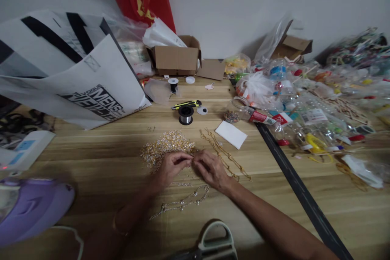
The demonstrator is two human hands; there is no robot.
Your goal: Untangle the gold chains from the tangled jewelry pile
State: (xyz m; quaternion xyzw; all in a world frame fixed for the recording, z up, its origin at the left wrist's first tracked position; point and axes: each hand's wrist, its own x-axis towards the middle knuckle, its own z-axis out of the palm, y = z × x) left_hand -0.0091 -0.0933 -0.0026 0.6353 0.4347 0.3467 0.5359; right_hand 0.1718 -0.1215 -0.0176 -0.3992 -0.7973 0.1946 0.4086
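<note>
My left hand (174,166) and my right hand (211,170) meet fingertip to fingertip over the table. Both are closed in a pinch, and whatever small piece lies between the fingers is too tiny to make out. Just behind my left hand spreads a pile of small gold and clear jewellery pieces (170,142). To the right of my right hand lie gold chains with beads (227,156), stretched out slantwise. Nearer to me, a silver chain with clear stones (183,203) curves across the wood below my hands.
A spool of silver wire (185,115) stands beside a yellow and black utility knife (187,105). Scissors (215,239) lie at the near edge. A white card (231,134), a jar of beads (233,113) and heaped plastic bottles (307,105) are on the right; a large white bag (91,89) stands left.
</note>
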